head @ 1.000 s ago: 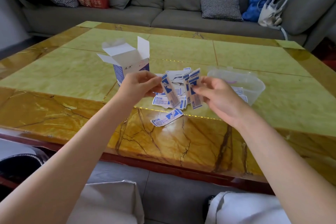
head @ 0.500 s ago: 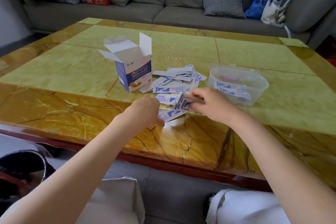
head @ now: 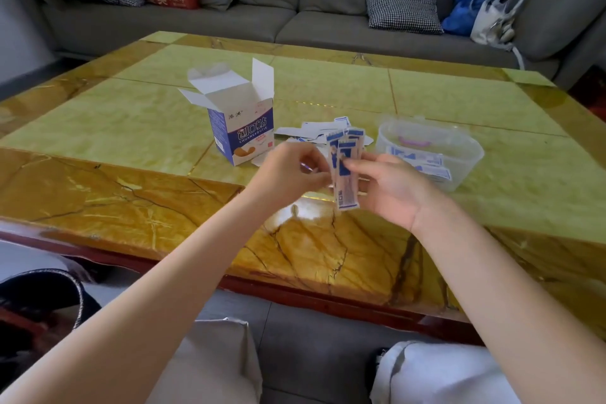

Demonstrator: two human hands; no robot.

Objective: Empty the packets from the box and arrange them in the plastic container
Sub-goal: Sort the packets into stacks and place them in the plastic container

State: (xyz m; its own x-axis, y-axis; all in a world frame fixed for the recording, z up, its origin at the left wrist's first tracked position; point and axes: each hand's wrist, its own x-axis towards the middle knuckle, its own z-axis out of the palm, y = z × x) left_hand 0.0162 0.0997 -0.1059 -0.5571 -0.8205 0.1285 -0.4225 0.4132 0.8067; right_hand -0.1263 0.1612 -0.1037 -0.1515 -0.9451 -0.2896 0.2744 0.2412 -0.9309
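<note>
Above marble table, both hands raised, pinching upright packets.

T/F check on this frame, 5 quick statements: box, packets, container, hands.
1. The box stands upright with its top flaps open. True.
2. The right hand holds a bunch of packets upright above the table. True.
3. The plastic container is empty. False: several packets lie inside it.
4. The container sits left of the box. False: it is to the box's right, with loose packets on the table between them.
5. The left hand rests flat on the table. False: it is raised, fingers at the held bunch; whether it grips a packet is too blurred to tell.
</note>
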